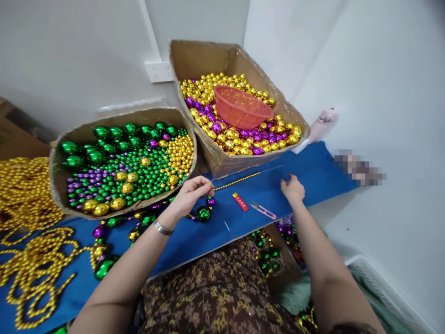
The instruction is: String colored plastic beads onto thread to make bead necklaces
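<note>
- Head view: I see the left hand (193, 190) pinching one end of a thin needle (243, 177) half full of little gold beads (236, 181).
- The right hand (293, 189) rests at the other end, fingers curled; I cannot tell if it grips.
- The needle lies over the blue mat (313, 176), just before the boxes (222, 162).

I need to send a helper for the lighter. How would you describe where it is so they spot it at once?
Start at the blue mat in front of the two cardboard boxes of beads. Between the person's left hand and right hand, just below the thin strand of gold beads, lies the lighter. It is the small red bar; the thread snips beside it are pink and pointed.
</note>
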Tool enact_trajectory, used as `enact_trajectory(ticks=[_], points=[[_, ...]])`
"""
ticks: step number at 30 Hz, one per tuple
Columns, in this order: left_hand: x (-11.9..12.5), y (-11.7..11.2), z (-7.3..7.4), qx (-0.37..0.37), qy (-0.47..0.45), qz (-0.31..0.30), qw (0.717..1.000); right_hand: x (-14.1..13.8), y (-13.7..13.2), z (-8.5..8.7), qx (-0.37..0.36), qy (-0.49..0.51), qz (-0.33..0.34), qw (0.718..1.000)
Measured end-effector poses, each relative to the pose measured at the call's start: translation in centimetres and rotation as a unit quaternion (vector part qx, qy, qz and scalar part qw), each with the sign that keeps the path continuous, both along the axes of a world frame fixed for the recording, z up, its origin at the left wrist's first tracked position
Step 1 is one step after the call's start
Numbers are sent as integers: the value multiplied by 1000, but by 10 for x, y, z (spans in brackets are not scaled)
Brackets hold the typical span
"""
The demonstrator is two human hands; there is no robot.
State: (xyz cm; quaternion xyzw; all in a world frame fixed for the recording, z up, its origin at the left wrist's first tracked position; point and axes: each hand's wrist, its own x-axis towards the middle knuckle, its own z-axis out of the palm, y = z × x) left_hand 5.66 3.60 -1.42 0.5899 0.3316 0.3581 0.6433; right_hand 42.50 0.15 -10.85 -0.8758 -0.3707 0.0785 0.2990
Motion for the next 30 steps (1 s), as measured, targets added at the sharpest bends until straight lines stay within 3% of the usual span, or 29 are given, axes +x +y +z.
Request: enact_trajectory(ticks=[3,10,14,18,21,24,28,30], points=[[0,-3,-1,11,4,15,1000,-7,9,7,-81,-71,26,994],[1,-9,7,-36,-29,59,997,-32,53,14,-194,-159,190,949],[-4,-11,12,-71,-44,79,993,-38,64,22,-220,-191,221,931],[-11,-11,10,-73,-51,95,991,-41,58,37,-227,-206,226,925],[-15,-9,6,-70,-61,110,990,-48,41,57,-217,-218,256,916],[-16,-7,3,-55,-43,138,988,-65,18,90,-175,-235,325,899],[-14,-8,7,18,29,151,988,-106,-12,138,-36,-217,511,831],[-11,-12,11,63,70,140,986,-132,-18,151,-4,-169,575,801]])
